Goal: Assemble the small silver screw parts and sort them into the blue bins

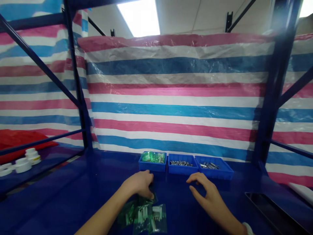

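Note:
My left hand (140, 184) is low over the table, palm down, with its thumb and fingers apart. Its thumb touches or hovers just above a small clear bag with green edging (148, 199); part of that bag is hidden beneath the hand. Nearer to me lie several similar bags (158, 217) with small metal and white parts inside. My right hand (205, 191) hovers in front of the bins, its thumb and forefinger spread and nothing between them. The closest container to it is a blue bin (226, 174) of metal cylindrical pieces.
At the back stand a blue bin (153, 167) of green-edged bags and another blue bin (183, 169) of small metal parts. A dark phone-like slab (274, 212) lies on the right. White containers (23, 165) sit left, beyond the blue frame (84, 127). Striped sheeting (171, 111) hangs behind.

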A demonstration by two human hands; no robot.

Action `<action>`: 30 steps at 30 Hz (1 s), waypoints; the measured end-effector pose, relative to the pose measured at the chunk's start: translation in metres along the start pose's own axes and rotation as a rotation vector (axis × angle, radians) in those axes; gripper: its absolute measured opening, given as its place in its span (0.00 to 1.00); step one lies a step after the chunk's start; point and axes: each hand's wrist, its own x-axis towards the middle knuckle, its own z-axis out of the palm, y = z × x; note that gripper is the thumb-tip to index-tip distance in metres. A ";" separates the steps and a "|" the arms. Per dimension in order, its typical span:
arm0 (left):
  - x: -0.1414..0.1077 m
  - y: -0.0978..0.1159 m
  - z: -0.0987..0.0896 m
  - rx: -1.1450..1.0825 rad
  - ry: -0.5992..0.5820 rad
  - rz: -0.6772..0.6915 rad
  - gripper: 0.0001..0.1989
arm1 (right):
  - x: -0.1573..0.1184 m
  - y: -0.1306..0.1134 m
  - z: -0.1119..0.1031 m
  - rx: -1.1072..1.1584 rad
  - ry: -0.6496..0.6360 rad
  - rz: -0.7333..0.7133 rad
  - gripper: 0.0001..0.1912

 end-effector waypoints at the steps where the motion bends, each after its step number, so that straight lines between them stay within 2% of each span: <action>1: 0.001 -0.002 0.004 -0.016 -0.027 0.015 0.15 | 0.000 0.000 0.000 0.001 -0.006 -0.002 0.07; 4: 0.009 -0.002 0.013 -0.084 -0.046 0.046 0.14 | 0.001 -0.001 -0.001 0.013 -0.020 0.015 0.08; 6: 0.015 0.005 0.015 -0.149 -0.014 0.081 0.14 | 0.001 -0.003 0.000 0.047 -0.036 0.063 0.07; 10: 0.016 0.040 0.019 -0.326 0.062 0.189 0.14 | 0.001 -0.005 0.008 0.279 -0.086 0.246 0.11; 13: 0.009 0.066 0.026 -0.619 0.070 0.223 0.11 | 0.001 -0.005 0.013 0.479 -0.186 0.391 0.15; 15: 0.005 0.075 0.032 -0.815 0.067 0.183 0.12 | 0.001 -0.006 0.014 0.575 -0.294 0.475 0.13; 17: 0.003 0.076 0.039 -0.943 0.061 0.088 0.15 | 0.001 -0.007 0.012 0.657 -0.354 0.560 0.13; 21: 0.005 0.069 0.047 -1.220 -0.034 -0.178 0.22 | 0.002 -0.011 0.007 0.834 -0.279 0.649 0.12; 23: 0.007 0.067 0.048 -1.285 -0.045 -0.220 0.22 | 0.004 -0.010 0.005 0.818 -0.246 0.622 0.12; 25: 0.007 0.069 0.046 -1.212 0.027 -0.132 0.19 | 0.005 -0.009 0.003 0.677 -0.191 0.527 0.12; 27: 0.004 0.072 0.041 -1.013 0.177 0.064 0.12 | 0.006 -0.009 -0.002 0.453 -0.093 0.311 0.08; 29: -0.002 0.075 0.034 -0.732 0.335 0.348 0.05 | 0.006 -0.012 -0.009 0.230 -0.007 -0.007 0.02; 30: -0.005 0.076 0.031 -0.579 0.403 0.502 0.05 | 0.006 -0.013 -0.014 0.136 0.023 -0.166 0.05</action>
